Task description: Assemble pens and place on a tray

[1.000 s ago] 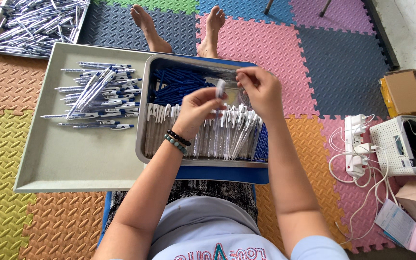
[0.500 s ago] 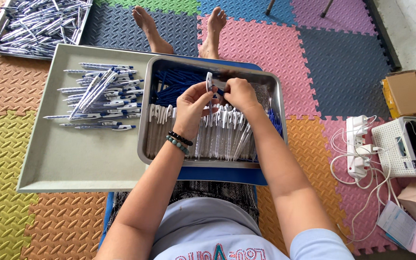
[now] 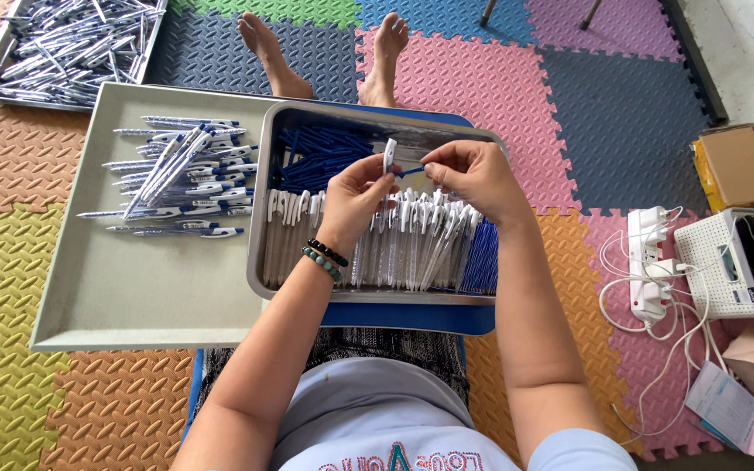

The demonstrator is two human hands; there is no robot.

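While pinched upright | pen barrel (image 3: 389, 155): white, slim | left hand (image 3: 355, 196)

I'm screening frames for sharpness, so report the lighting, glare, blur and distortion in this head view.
Head view: even daylight with soft shadows; mild glare on the metal tray rim; left hand, right hand and the white pen barrel are sharp, no motion blur; wide-angle lens bends the mat edges near the borders.

Beige tray (image 3: 133, 305) left of the metal pan, finished pens (image 3: 176, 179) piled at its top, a second pen tray (image 3: 2, 61) beyond, white power strip (image 3: 646, 262) to the pan's right, cardboard box (image 3: 739, 166) behind it
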